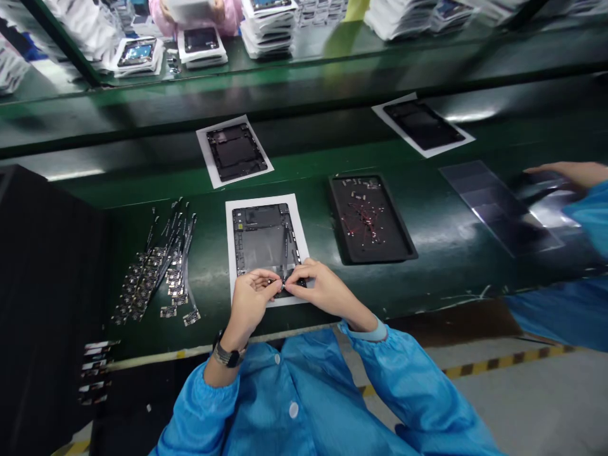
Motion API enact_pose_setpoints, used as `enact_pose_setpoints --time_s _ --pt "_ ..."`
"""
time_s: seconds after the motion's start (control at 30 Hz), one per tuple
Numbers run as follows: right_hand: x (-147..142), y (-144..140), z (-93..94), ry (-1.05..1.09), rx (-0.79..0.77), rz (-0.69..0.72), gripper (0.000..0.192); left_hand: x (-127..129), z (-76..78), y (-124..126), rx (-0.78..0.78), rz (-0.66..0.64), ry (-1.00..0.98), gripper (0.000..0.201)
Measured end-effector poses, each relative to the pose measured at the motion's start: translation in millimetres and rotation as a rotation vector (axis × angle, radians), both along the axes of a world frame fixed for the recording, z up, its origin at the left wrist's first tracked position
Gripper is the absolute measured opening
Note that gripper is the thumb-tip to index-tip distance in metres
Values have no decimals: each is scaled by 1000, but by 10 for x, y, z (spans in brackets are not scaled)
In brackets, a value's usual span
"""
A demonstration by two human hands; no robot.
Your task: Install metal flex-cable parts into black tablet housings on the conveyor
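Note:
An opened tablet frame [265,240] lies on a white sheet [231,253] at the near edge of the green bench. My left hand [251,299] and my right hand [319,288] meet at the frame's near edge, fingertips pinched on a small dark part [284,286] that they press against it. The part is mostly hidden by my fingers. A watch sits on my left wrist. Both arms wear blue sleeves.
Several small flex-cable boards [159,269] lie in rows to the left. A black tray [370,218] with small red-wired parts sits to the right. Two more frames on sheets [235,151] [422,125] ride the belt. A co-worker's hand [567,172] reaches in at right.

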State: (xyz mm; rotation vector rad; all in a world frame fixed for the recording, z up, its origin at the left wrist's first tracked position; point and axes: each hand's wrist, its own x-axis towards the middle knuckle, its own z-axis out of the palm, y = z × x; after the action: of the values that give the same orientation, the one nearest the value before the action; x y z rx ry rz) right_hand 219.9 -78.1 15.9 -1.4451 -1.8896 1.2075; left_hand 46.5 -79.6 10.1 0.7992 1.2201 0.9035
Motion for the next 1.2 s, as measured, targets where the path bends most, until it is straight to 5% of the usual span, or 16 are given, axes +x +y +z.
enact_pose_setpoints --time_s 0.23,0.43,0.7,1.2 --pt "1 -1 16 24 -2 -14 13 27 -45 -21 34 -8 39 22" --pt "0 -34 13 44 -29 -74 12 54 -58 -66 87 21 22 44" --pt "24 -62 -21 46 -7 -99 14 107 -42 -99 70 80 130 18" --pt "74 -30 -34 15 -32 -56 14 79 -9 -18 7 11 130 16"
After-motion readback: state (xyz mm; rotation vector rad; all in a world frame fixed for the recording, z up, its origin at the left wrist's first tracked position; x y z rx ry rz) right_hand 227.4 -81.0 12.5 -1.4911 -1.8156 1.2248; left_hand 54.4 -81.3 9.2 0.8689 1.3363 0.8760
